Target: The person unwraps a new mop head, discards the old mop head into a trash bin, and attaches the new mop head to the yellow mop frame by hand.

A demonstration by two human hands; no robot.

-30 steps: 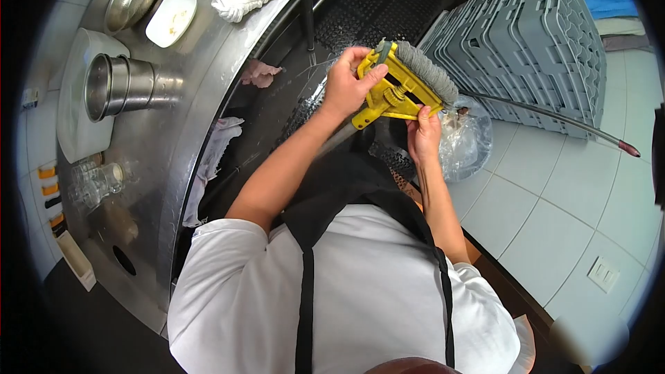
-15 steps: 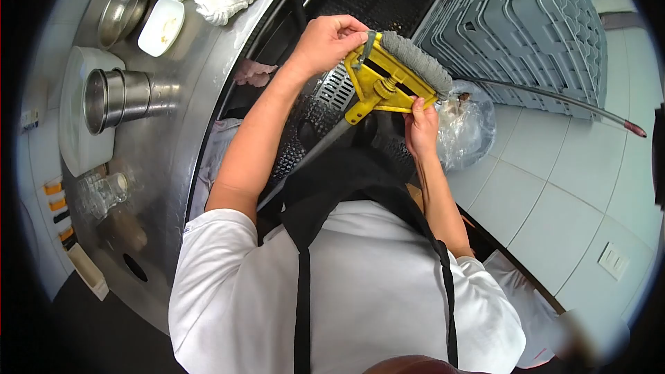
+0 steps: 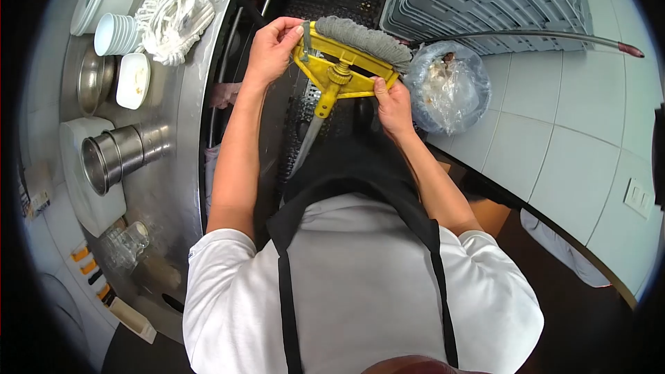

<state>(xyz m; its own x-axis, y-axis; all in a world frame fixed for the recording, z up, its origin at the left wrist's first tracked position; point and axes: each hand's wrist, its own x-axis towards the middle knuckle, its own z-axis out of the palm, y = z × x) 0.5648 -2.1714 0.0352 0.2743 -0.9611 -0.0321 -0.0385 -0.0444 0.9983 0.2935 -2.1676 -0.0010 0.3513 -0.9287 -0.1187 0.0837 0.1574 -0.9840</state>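
Observation:
In front of me is a yellow mop holder (image 3: 361,85) on a metal handle (image 3: 307,144), which runs down toward my apron. A grey fabric strip (image 3: 361,39) lies along its far edge. My left hand (image 3: 275,50) pinches the holder's left end between thumb and fingers, beside a small grey clip (image 3: 306,41). At the right corner, my right hand (image 3: 392,105) grips the yellow frame, thumb on top and the other fingers mostly hidden beneath it.
On the steel counter (image 3: 181,107) at left lie white mop strings (image 3: 176,15), stacked bowls (image 3: 116,34), a white dish (image 3: 133,81) and a steel pot (image 3: 104,159). To the right are a bagged bin (image 3: 447,90), grey crates (image 3: 485,0) and a slanting pole (image 3: 547,33).
The view has turned, so the surroundings sit differently. The mop holder and both hands appear farther left in the view. Both hands keep hold of the frame.

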